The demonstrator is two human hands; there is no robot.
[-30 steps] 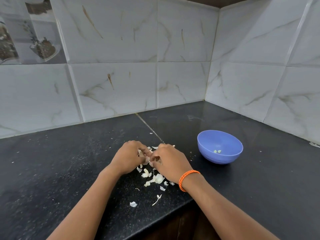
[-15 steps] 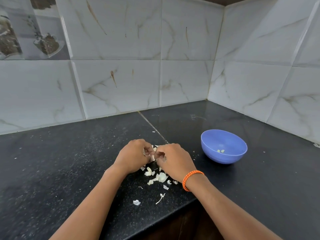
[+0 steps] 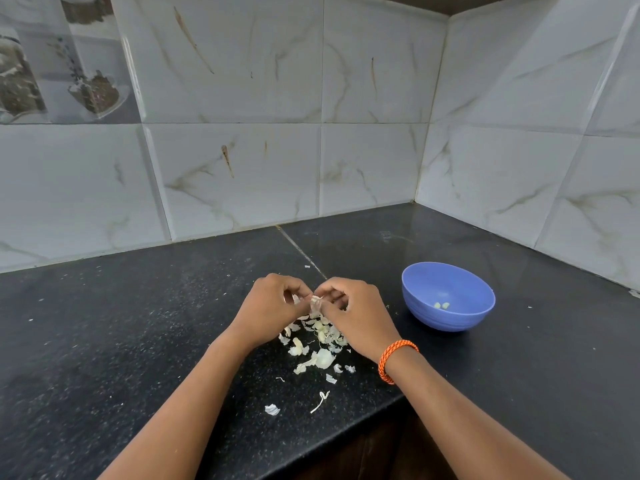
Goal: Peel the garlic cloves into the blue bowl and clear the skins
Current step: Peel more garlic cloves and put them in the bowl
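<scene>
My left hand [image 3: 273,306] and my right hand [image 3: 353,313] meet above the black counter [image 3: 121,341]. Both pinch one small garlic clove [image 3: 316,301] between their fingertips, with papery skin still on it. Under and in front of the hands lies a heap of white garlic skins [image 3: 318,344], mixed with what look like cloves. To the right stands the blue bowl [image 3: 450,318], apart from the hands. Two peeled cloves [image 3: 441,305] lie in its bottom.
Stray skin scraps [image 3: 272,409] and a thin stem piece [image 3: 320,400] lie near the counter's front edge [image 3: 311,441]. Marble-look tiled walls [image 3: 242,174] close the counter at the back and right, meeting in a corner. An orange band [image 3: 394,358] circles my right wrist.
Both hands have lifted a little off the skin heap, holding the clove higher between them. The camera has shifted slightly, so the bowl sits a bit further right.
</scene>
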